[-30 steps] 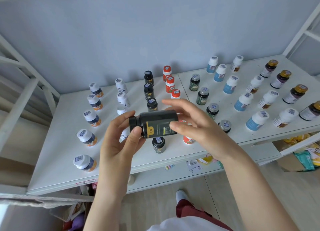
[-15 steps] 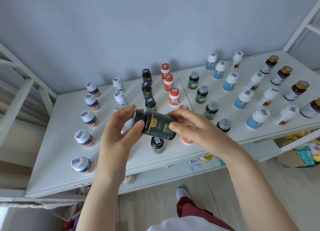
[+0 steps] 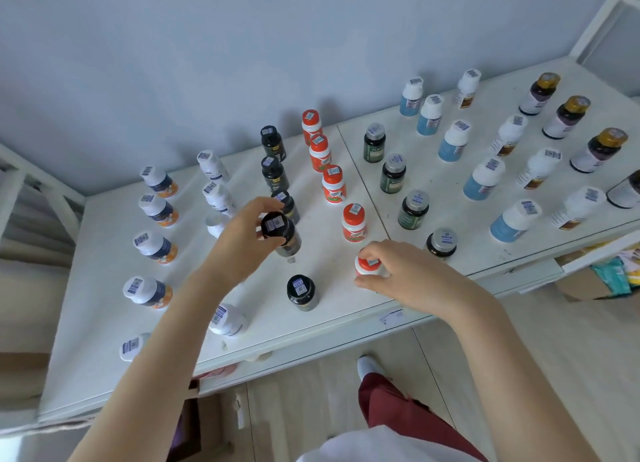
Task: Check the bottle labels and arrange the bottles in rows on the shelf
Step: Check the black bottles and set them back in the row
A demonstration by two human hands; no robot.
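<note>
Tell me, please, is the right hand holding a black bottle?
No, the right hand grips an orange-capped bottle standing on the shelf, while the left hand holds the black bottle.

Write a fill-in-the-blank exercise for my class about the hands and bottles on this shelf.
The left hand grips a dark bottle with a ____ cap.
The right hand grips a red-capped bottle, the nearest of ____ in its row.
The blue bottles on the shelf have ____ caps.
Missing words: black; five; white.
</note>
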